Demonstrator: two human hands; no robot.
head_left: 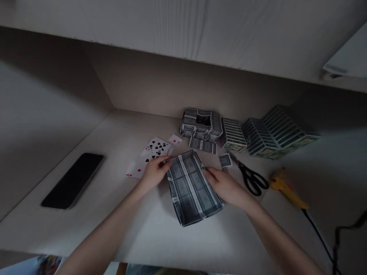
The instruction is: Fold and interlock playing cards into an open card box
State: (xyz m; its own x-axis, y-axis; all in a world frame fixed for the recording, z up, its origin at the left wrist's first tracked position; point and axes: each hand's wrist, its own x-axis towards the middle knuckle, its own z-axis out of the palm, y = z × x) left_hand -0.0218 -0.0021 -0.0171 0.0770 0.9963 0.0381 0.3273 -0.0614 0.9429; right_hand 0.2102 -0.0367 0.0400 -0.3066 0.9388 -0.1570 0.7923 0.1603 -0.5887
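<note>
The panel of joined playing cards lay back-up at the centre of the worktop, and both hands pinned it there. The left hand clamped its fingers on the panel's ten o'clock corner; the right hand pressed its fingers closed along the three o'clock edge, probably to keep the sheet flat and square. At eleven o'clock, loose face-up cards fanned out, within reach of the left hand. At twelve o'clock sat a box built of cards, with ribbed card structures ranged toward two o'clock. Scissors lay at three o'clock, and a yellow glue gun beyond them. A dark phone rested far out at nine o'clock.
</note>
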